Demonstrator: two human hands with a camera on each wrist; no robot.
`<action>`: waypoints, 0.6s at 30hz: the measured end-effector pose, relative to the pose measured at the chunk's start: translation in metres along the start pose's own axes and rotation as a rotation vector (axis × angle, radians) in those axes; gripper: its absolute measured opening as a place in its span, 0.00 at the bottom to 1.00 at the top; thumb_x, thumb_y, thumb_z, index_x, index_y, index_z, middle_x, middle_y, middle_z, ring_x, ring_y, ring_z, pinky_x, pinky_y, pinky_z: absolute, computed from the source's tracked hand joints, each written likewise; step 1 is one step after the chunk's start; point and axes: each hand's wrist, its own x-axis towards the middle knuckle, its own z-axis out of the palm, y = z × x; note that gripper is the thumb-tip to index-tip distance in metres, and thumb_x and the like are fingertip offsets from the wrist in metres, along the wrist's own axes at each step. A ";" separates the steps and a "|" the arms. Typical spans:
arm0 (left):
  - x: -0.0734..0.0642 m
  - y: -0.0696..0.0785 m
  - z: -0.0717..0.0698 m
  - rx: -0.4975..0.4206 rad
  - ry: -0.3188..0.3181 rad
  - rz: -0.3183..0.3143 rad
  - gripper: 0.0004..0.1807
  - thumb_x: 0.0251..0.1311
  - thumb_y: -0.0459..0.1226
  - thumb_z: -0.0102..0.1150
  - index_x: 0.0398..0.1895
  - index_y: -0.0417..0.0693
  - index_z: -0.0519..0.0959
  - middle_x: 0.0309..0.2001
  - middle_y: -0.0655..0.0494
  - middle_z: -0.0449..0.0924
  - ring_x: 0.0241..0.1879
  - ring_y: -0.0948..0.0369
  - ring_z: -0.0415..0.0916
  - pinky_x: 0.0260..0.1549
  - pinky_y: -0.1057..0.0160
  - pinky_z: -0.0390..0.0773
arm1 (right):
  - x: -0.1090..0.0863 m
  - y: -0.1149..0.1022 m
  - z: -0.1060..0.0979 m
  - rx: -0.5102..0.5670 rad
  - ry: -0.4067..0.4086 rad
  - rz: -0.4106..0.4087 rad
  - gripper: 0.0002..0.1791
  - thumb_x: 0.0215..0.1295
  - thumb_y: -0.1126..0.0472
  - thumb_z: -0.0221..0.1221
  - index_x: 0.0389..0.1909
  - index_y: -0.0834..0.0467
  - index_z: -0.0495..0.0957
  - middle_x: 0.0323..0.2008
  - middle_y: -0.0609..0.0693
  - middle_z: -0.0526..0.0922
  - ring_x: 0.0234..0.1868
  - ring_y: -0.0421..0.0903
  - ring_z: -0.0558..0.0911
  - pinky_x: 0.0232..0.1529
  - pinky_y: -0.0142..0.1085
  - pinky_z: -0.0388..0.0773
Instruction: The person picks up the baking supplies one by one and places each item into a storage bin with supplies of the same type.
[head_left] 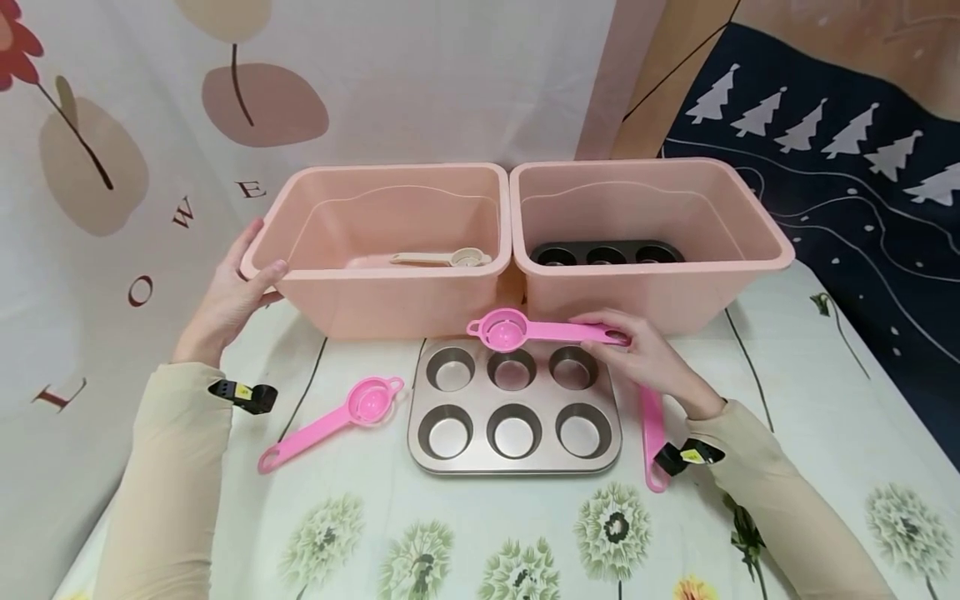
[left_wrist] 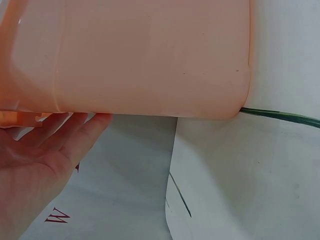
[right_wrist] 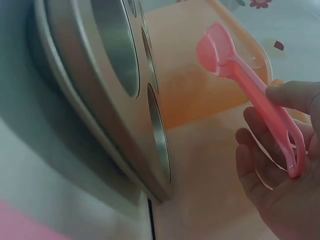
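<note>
My right hand [head_left: 637, 350] grips a pink egg separator [head_left: 504, 330] by its handle, its round bowl pointing left above the back row of a grey muffin tin [head_left: 514, 471]. In the right wrist view, thumb and fingers pinch the handle and the bowl stands clear of the fingers. My left hand [head_left: 228, 300] rests at the front left corner of the left pink bin [head_left: 397, 304], thumb on the front rim. Its straight fingers [left_wrist: 75, 135] touch the bin along the left side. A beige egg separator [head_left: 442, 258] lies inside that bin.
Beside it, the right pink bin [head_left: 630, 292] contains a black muffin tin [head_left: 606, 250]. Another pink egg separator [head_left: 315, 429] lies left of the grey tin. To the right, a pink handle [head_left: 653, 425] shows partly beneath my right wrist. Patterned cloth [head_left: 450, 83] hangs behind the bins.
</note>
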 end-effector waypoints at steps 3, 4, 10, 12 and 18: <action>0.000 -0.001 0.000 -0.002 0.003 0.004 0.44 0.66 0.32 0.55 0.78 0.62 0.43 0.70 0.44 0.46 0.58 0.56 0.61 0.36 0.73 0.77 | 0.005 -0.011 0.003 -0.007 -0.004 -0.016 0.18 0.62 0.73 0.61 0.54 0.65 0.78 0.48 0.55 0.81 0.46 0.42 0.77 0.47 0.27 0.71; 0.000 0.000 0.000 -0.002 0.001 0.003 0.44 0.66 0.32 0.55 0.78 0.62 0.43 0.70 0.44 0.46 0.58 0.56 0.61 0.36 0.73 0.77 | 0.006 -0.016 0.004 -0.008 -0.005 -0.025 0.18 0.62 0.74 0.60 0.54 0.67 0.78 0.47 0.57 0.81 0.46 0.42 0.77 0.47 0.27 0.71; 0.002 0.000 0.002 0.021 -0.007 -0.001 0.44 0.66 0.33 0.55 0.78 0.62 0.42 0.70 0.43 0.46 0.58 0.57 0.61 0.37 0.73 0.77 | 0.011 -0.027 0.011 -0.002 -0.014 -0.065 0.18 0.61 0.75 0.60 0.53 0.68 0.78 0.47 0.57 0.81 0.46 0.44 0.77 0.48 0.28 0.71; 0.002 -0.001 0.002 0.029 -0.003 -0.001 0.44 0.66 0.33 0.55 0.78 0.62 0.42 0.70 0.43 0.46 0.59 0.55 0.60 0.37 0.73 0.77 | 0.015 -0.020 0.014 0.003 -0.014 -0.061 0.18 0.61 0.74 0.61 0.54 0.65 0.78 0.47 0.54 0.81 0.46 0.44 0.77 0.48 0.29 0.71; 0.000 -0.001 0.000 0.046 0.014 -0.004 0.44 0.67 0.33 0.55 0.78 0.63 0.42 0.70 0.42 0.47 0.58 0.55 0.61 0.37 0.73 0.77 | 0.023 -0.019 0.022 0.045 -0.019 -0.052 0.19 0.61 0.73 0.62 0.54 0.64 0.78 0.47 0.54 0.80 0.43 0.44 0.77 0.45 0.29 0.72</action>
